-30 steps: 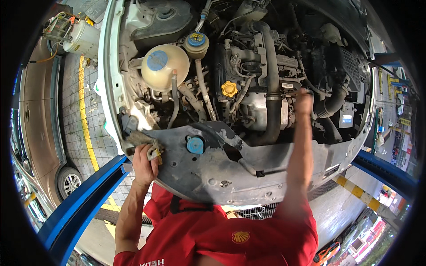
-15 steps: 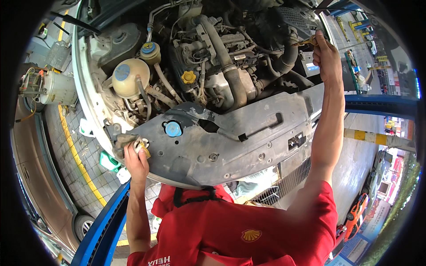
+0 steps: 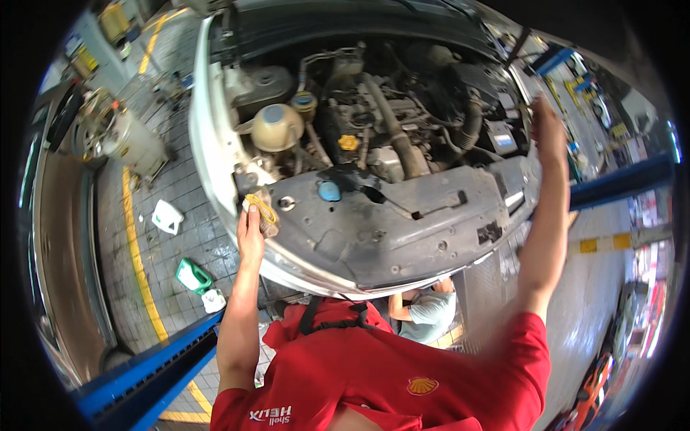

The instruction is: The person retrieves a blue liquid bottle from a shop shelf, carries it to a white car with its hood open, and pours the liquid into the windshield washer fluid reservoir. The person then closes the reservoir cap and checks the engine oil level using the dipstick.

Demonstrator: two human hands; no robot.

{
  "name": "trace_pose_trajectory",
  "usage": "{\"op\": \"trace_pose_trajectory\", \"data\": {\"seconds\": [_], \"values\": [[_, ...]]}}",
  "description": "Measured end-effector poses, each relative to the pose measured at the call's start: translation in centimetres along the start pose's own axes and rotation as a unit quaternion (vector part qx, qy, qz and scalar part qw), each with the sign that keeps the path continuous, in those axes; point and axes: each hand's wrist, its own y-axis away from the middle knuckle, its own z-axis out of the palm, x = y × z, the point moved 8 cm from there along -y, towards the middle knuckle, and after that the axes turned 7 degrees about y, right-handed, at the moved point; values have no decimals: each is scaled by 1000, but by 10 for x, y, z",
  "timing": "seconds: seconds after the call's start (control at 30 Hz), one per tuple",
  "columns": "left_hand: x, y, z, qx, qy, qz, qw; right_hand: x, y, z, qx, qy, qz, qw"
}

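My left hand [image 3: 250,231] is closed at the left front corner of the engine bay, gripping a crumpled brownish rag [image 3: 269,221] with a yellow band or edge on it. Past the far right side of the bay reaches my right hand [image 3: 550,129], its fingers smeared by motion. Whether it holds anything is not clear. Between the hands lies the grey plastic front cover [image 3: 402,241]. Behind that cover the engine shows a yellow oil filler cap [image 3: 348,142], with a cream coolant tank [image 3: 277,129] to its left.
A blue cap [image 3: 329,191] sits at the front cover. Blue lift arms [image 3: 154,370] flank the car. At the left stand a green jug [image 3: 192,276], a white jug [image 3: 167,215] and a metal drum [image 3: 133,140]. Below the bumper a person in a grey shirt [image 3: 430,316] crouches.
My right hand has left the spot beside the intake hose, where it held a yellowish ring handle, and moved outward. The view has shifted, and the crouching person shows more. My left hand keeps the rag.
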Motion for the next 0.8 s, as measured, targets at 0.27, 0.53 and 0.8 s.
{"op": "trace_pose_trajectory", "data": {"seconds": [0.27,0.53,0.8], "values": [[71,75,-78,33,384,-28,922,-101,148,-123,17,-324,-124,938],[126,141,-115,-24,498,17,867,-136,372,87,-235,-563,8,792],[179,183,-139,-63,529,45,845,-205,623,254,-515,-438,-165,718]]}}
